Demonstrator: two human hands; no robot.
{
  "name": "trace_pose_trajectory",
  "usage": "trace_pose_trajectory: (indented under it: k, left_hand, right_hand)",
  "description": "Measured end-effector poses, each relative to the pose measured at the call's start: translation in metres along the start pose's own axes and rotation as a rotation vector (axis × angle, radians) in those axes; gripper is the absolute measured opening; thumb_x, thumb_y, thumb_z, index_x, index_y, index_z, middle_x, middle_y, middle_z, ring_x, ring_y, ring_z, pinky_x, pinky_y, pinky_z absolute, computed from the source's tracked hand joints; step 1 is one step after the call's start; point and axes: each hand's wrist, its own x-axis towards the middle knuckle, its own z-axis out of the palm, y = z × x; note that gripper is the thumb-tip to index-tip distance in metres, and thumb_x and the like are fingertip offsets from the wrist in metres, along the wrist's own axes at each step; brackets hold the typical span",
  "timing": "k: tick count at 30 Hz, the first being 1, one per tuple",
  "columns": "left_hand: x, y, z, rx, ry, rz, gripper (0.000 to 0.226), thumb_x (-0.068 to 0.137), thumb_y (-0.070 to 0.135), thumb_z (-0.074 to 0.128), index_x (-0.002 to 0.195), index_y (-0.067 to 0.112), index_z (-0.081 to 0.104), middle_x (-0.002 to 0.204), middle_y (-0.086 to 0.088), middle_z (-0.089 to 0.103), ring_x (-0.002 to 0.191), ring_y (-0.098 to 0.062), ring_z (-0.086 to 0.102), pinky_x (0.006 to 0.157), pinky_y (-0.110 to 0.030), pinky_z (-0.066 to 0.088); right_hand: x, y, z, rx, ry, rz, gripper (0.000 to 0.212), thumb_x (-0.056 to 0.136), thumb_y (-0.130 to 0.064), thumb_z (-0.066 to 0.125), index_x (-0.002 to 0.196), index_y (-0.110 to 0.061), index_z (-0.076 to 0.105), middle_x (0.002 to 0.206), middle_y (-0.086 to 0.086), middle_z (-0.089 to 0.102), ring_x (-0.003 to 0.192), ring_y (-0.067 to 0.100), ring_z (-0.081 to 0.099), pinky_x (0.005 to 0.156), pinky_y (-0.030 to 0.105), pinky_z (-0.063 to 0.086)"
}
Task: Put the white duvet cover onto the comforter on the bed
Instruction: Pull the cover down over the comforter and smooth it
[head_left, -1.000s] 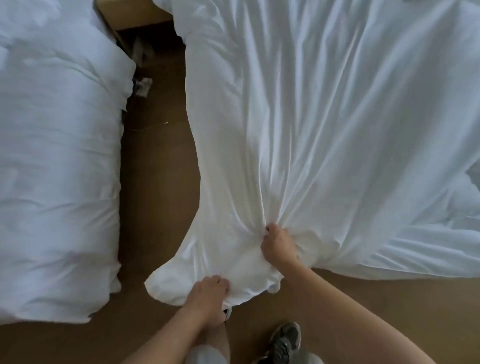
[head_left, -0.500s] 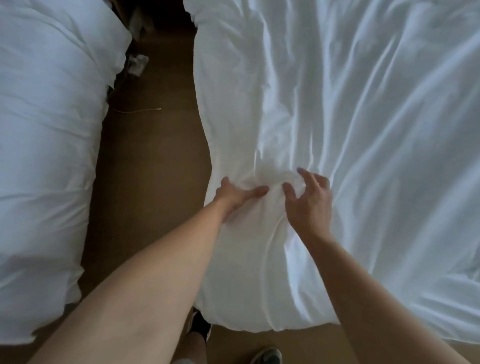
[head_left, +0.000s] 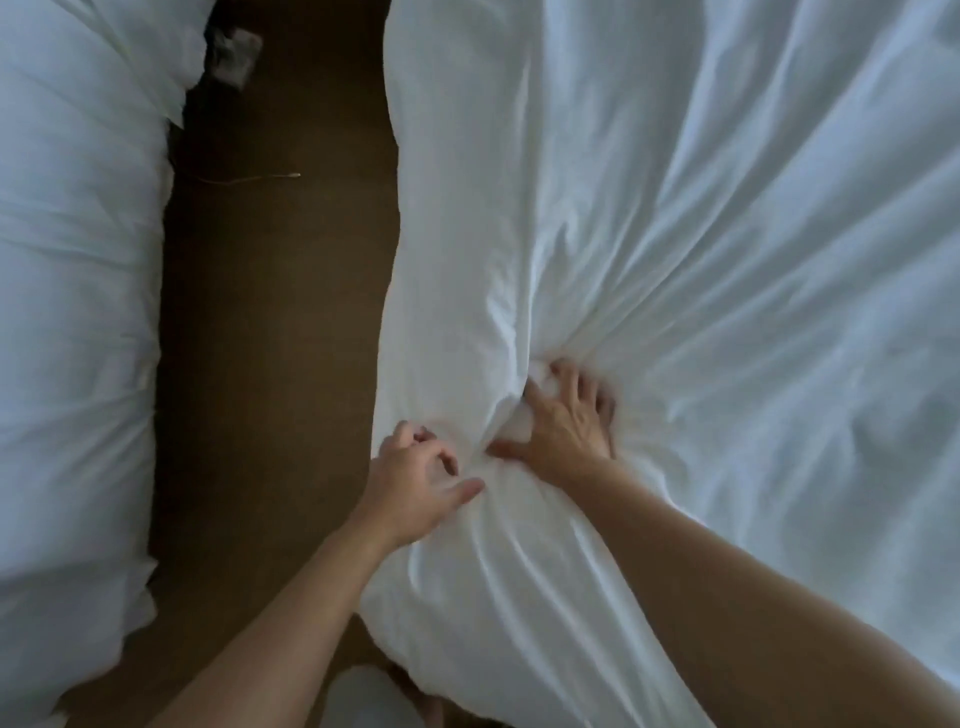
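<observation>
The white duvet cover lies creased and puffy across the bed on the right. Its left edge hangs toward the floor, and the comforter is hidden under the cloth. My right hand lies on top near that edge with fingers spread and their tips dug into a bunch of fabric. Folds radiate from it. My left hand is at the cover's left edge, with curled fingers and thumb closing on a fold there.
A second white bed fills the left side. Between the two beds runs a strip of brown floor with a thin cable and a small grey object at the far end. My feet are near the bottom edge.
Both hands left the hanging corner near the floor and came up onto the bed. A moment ago they hovered loosely over the fabric; now they dig into it and creases pull toward my right hand.
</observation>
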Motion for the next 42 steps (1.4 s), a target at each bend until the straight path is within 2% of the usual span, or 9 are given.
trace_pose_trajectory:
  k: [5, 11, 15, 18, 23, 28, 33, 38, 42]
  left_hand:
    - [0.104, 0.002, -0.029, -0.778, 0.121, -0.488, 0.083, 0.075, 0.066, 0.077, 0.140, 0.023, 0.050, 0.142, 0.001, 0.054, 0.123, -0.021, 0.057, 0.105, -0.039, 0.046]
    - [0.133, 0.002, 0.002, -0.831, -0.088, -0.404, 0.049, 0.075, 0.053, 0.085, 0.112, 0.025, 0.070, 0.100, 0.007, 0.078, 0.085, -0.005, 0.075, 0.065, -0.020, 0.059]
    - [0.109, -0.047, -0.020, -0.310, 0.470, -0.442, 0.029, 0.089, 0.049, 0.071, 0.091, 0.021, 0.064, 0.082, 0.009, 0.066, 0.075, -0.018, 0.067, 0.066, -0.027, 0.053]
    - [0.101, -0.063, -0.037, 0.055, 0.453, -0.560, 0.031, 0.091, 0.046, 0.068, 0.087, 0.015, 0.064, 0.081, 0.001, 0.062, 0.077, -0.024, 0.062, 0.069, -0.037, 0.054]
    - [0.144, -0.002, -0.040, -0.709, 0.272, -0.524, 0.106, 0.056, 0.070, 0.086, 0.144, 0.027, 0.044, 0.127, 0.006, 0.057, 0.106, -0.013, 0.060, 0.086, -0.032, 0.051]
    - [0.205, 0.056, -0.011, -1.004, 0.369, -0.511, 0.099, 0.070, 0.067, 0.081, 0.152, 0.029, 0.040, 0.145, 0.008, 0.054, 0.134, -0.021, 0.052, 0.114, -0.041, 0.040]
    - [0.222, 0.049, 0.011, -0.794, 0.331, -0.529, 0.071, 0.071, 0.056, 0.086, 0.127, 0.018, 0.062, 0.115, 0.003, 0.070, 0.101, -0.020, 0.067, 0.089, -0.032, 0.055]
    - [0.213, 0.007, -0.025, 0.196, 0.576, -0.436, 0.056, 0.086, 0.063, 0.065, 0.105, 0.011, 0.069, 0.110, -0.014, 0.069, 0.105, -0.036, 0.063, 0.096, -0.046, 0.048]
    - [0.193, 0.052, 0.006, -0.098, 0.655, -0.671, 0.070, 0.081, 0.051, 0.075, 0.135, 0.016, 0.047, 0.144, -0.013, 0.040, 0.132, -0.038, 0.039, 0.103, -0.056, 0.038]
  right_hand:
    - [0.007, 0.003, 0.012, -0.137, -0.005, -0.085, 0.089, 0.069, -0.091, 0.048, 0.146, -0.057, 0.021, 0.154, 0.013, 0.016, 0.136, 0.035, 0.017, 0.112, 0.057, 0.014]
    - [0.044, -0.016, -0.022, 0.423, 0.323, 0.055, 0.083, 0.085, -0.079, 0.044, 0.153, -0.039, 0.018, 0.127, 0.007, 0.059, 0.113, 0.033, 0.059, 0.087, 0.045, 0.046]
    - [0.079, -0.023, -0.039, 0.050, 0.053, 0.042, 0.089, 0.075, -0.080, 0.059, 0.150, -0.054, 0.017, 0.156, 0.009, 0.023, 0.142, 0.036, 0.024, 0.107, 0.057, 0.029]
    - [0.072, -0.005, -0.032, -0.132, -0.106, -0.010, 0.104, 0.073, -0.083, 0.059, 0.152, -0.056, -0.003, 0.167, 0.004, -0.024, 0.152, 0.039, -0.019, 0.114, 0.073, 0.002]
    - [0.068, 0.018, -0.025, -0.131, -0.130, -0.091, 0.110, 0.069, -0.085, 0.058, 0.151, -0.059, -0.011, 0.160, 0.000, -0.040, 0.147, 0.039, -0.034, 0.108, 0.077, -0.013]
    - [0.073, 0.024, -0.017, -0.143, -0.081, -0.126, 0.111, 0.067, -0.089, 0.052, 0.147, -0.059, -0.019, 0.148, -0.001, -0.054, 0.144, 0.039, -0.037, 0.106, 0.075, -0.018]
    - [0.068, 0.025, -0.009, -0.160, 0.015, -0.163, 0.108, 0.074, -0.088, 0.047, 0.154, -0.049, -0.014, 0.162, 0.005, -0.033, 0.149, 0.039, -0.028, 0.109, 0.075, -0.012]
    - [0.034, 0.037, -0.007, -0.023, 0.205, -0.153, 0.099, 0.076, -0.085, 0.049, 0.157, -0.032, 0.030, 0.169, 0.009, 0.013, 0.156, 0.031, 0.006, 0.120, 0.062, 0.001]
    - [-0.026, 0.069, 0.016, -0.064, 0.293, -0.111, 0.103, 0.070, -0.088, 0.052, 0.155, -0.033, 0.033, 0.168, 0.012, 0.014, 0.155, 0.037, 0.007, 0.120, 0.067, 0.002]
